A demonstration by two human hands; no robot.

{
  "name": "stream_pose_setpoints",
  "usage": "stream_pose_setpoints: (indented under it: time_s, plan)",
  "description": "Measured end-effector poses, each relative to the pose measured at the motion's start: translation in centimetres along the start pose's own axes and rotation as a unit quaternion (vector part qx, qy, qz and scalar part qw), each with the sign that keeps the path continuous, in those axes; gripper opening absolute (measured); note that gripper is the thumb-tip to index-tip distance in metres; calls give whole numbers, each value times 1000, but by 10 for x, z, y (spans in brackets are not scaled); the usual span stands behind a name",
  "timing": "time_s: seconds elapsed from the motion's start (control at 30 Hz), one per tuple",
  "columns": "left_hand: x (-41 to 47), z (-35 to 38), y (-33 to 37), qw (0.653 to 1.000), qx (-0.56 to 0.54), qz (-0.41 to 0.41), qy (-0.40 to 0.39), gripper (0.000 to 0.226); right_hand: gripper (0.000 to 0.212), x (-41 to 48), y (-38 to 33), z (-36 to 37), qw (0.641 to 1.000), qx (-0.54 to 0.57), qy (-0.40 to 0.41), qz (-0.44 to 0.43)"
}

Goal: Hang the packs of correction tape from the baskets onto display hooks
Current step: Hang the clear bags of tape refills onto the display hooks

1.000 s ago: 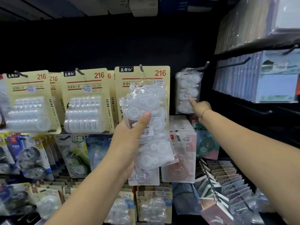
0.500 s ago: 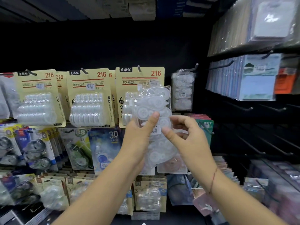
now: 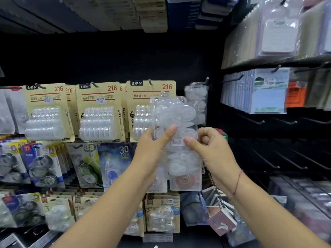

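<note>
Both hands grip clear tape packs (image 3: 176, 122): left hand (image 3: 154, 151) left edge, right hand (image 3: 211, 149) right.

I get one view, from the camera on the person's head. It looks forward and slightly down at a dark display wall (image 3: 125, 56), close enough that print on the hanging cards (image 3: 100, 111) reads. Both forearms rise from the near bottom edge. The left hand (image 3: 152, 149) and right hand (image 3: 213, 149) meet on clear packs (image 3: 172, 113) at mid-frame. The wide lens bends the shelves (image 3: 268, 63) at right.
</note>
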State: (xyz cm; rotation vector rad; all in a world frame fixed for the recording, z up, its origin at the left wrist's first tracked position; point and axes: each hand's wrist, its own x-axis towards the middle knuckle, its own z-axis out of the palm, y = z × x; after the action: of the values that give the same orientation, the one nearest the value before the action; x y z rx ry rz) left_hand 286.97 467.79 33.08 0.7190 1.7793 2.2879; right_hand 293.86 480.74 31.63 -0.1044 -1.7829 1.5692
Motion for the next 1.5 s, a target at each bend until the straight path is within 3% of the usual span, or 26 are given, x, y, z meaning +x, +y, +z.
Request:
stream_pose_setpoints:
  time_s: [0.13, 0.3, 0.57, 1.13, 1.37, 1.5]
  plan:
    - [4, -6, 0, 999, -35, -3, -14, 34, 34, 10, -8, -10, 997, 62, 15, 33]
    - [11, -10, -1, 999, -51, 19, 8, 27, 22, 33, -23, -25, 997, 47, 68, 1]
    - [14, -14, -2, 999, -50, 10, 16, 24, 26, 76, -22, -48, 991, 9, 130, 31]
    - [19, -18, -9, 999, -50, 1, 5, 25, 30, 93, -2, -50, 985, -49, 167, 23]
    - [22, -22, -11, 999, -46, 15, -4, 19, 25, 141, 35, -36, 979, -112, 168, 19]
    - [26, -26, -14, 998, -51, 20, -18, 16, 34, 176, 57, -28, 979, -117, 159, 52]
